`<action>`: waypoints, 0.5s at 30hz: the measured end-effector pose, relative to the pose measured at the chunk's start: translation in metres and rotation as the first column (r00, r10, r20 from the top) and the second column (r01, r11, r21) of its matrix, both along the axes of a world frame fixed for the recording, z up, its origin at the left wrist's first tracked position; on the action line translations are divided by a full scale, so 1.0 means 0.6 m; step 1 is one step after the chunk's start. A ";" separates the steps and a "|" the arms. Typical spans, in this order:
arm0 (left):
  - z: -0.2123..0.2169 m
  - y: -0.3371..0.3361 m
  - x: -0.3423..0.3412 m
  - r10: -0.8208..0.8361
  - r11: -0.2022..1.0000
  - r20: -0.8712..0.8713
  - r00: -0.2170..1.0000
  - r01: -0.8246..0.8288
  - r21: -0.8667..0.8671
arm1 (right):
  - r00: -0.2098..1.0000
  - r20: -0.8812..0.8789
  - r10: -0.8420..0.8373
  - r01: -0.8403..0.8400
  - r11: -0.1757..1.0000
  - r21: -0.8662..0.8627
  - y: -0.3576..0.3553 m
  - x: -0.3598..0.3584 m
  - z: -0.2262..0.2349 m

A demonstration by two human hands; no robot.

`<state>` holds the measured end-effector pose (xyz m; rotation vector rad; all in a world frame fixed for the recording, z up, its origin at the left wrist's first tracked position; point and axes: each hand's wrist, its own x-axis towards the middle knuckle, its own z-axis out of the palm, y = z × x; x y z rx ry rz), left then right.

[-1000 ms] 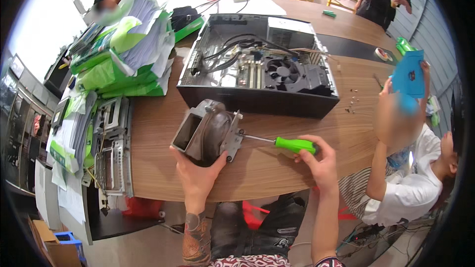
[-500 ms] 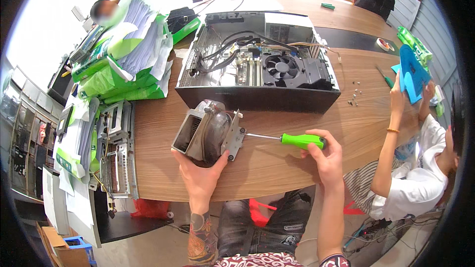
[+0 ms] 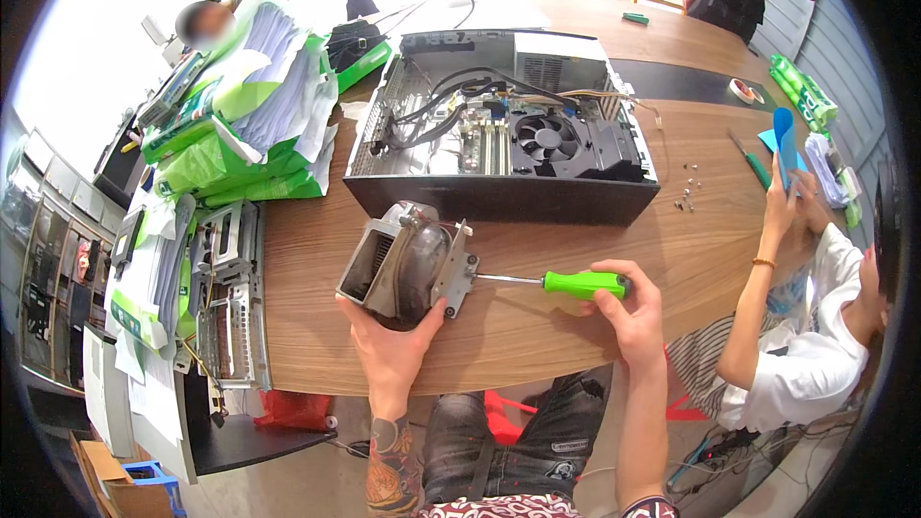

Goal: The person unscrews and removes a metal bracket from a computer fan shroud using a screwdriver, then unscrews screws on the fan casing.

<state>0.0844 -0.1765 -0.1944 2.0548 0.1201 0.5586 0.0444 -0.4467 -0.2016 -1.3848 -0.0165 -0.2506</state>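
My left hand point(image 3: 389, 345) grips the underside of a grey metal fan housing point(image 3: 403, 264) that rests on the wooden table point(image 3: 537, 326) near its front edge. My right hand point(image 3: 628, 312) is closed around the green handle of a screwdriver point(image 3: 580, 284). Its shaft runs left and its tip meets the housing's mounting bracket. Just behind the housing lies an open black computer case point(image 3: 499, 129) showing a fan, cables and a board.
Several small screws point(image 3: 686, 197) lie right of the case. Stacked green-and-white packages point(image 3: 245, 125) and metal drive cages point(image 3: 225, 288) crowd the table's left end. A person in white point(image 3: 806, 326) sits at the right holding a blue item. Other people stand farther back.
The view has shifted a little. Both hands keep their hold, with the screwdriver still at the housing's bracket. The seated person's raised arm has moved the blue item slightly.
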 end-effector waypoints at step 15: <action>0.001 -0.002 -0.001 -0.007 1.000 0.014 1.000 0.007 -0.007 | 0.991 0.030 -0.127 0.128 0.992 -0.016 0.000 -0.003 0.001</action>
